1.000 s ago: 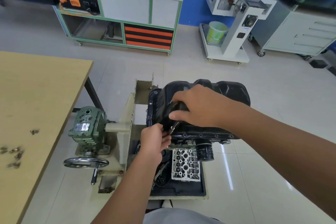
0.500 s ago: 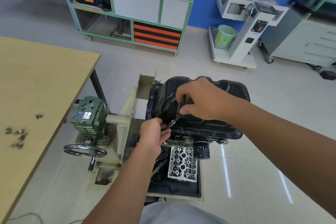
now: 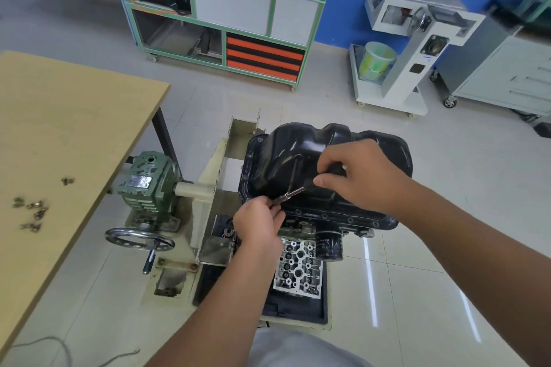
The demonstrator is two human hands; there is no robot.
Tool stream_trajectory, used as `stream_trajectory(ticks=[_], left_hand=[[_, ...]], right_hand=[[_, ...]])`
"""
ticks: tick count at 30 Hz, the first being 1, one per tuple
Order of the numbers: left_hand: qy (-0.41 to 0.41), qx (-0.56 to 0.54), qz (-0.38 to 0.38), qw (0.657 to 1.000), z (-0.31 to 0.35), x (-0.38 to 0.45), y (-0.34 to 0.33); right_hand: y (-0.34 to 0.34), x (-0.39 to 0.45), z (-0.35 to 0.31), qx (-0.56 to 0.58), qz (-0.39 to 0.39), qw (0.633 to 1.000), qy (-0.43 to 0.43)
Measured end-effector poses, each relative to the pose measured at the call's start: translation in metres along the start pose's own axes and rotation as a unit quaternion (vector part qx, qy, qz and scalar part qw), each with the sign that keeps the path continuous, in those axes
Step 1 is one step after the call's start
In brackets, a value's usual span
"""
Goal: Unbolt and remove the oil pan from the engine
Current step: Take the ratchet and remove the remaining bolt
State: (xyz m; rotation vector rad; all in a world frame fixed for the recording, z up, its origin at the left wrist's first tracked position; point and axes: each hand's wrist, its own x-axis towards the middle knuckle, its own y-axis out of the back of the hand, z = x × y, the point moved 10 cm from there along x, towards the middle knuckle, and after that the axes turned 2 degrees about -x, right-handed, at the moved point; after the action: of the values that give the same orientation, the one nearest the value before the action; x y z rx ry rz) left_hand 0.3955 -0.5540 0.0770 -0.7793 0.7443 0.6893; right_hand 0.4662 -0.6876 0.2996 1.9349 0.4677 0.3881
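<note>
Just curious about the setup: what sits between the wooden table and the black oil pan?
In the head view, a green gearbox with a handwheel below it, and the cream stand frame, sit between the table and the oil pan.

Two bare forearms, no sleeves in view. Left hand [image 3: 258,225] and right hand [image 3: 362,176] bare: no gloves, rings or watch. Pale grey clothing [image 3: 298,350] at the bottom edge.

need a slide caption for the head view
Both hands work a socket driver at the black oil pan's flange; loose bolts lie on the wooden table.
</note>
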Motion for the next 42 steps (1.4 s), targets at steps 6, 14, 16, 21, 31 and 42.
stream_trajectory(ticks=[6,14,16,21,31,42], left_hand=[[-0.036,-0.057,0.039,0.997,0.012,0.003,0.008],[0.016,-0.218,-0.123,0.968,0.066,0.002,-0.017],[0.042,-0.245,-0.177,0.952,0.090,0.002,-0.023],[0.066,-0.174,-0.239,0.953,0.154,0.024,-0.012],[-0.142,-0.070,-0.098,0.983,0.332,0.118,0.127],[-0.246,0.022,0.280,0.928,0.429,0.224,0.332]], right_hand=[[0.009,-0.026,-0.003,0.024,0.065,0.996,0.059],[0.027,-0.040,-0.018,0.075,0.197,0.974,0.085],[0.027,-0.032,-0.029,0.084,0.215,0.970,0.074],[0.008,0.016,-0.076,0.123,0.237,0.963,0.027],[-0.177,0.176,-0.199,0.198,-0.032,0.967,-0.154],[-0.397,0.194,-0.322,0.452,-0.114,0.799,-0.380]])
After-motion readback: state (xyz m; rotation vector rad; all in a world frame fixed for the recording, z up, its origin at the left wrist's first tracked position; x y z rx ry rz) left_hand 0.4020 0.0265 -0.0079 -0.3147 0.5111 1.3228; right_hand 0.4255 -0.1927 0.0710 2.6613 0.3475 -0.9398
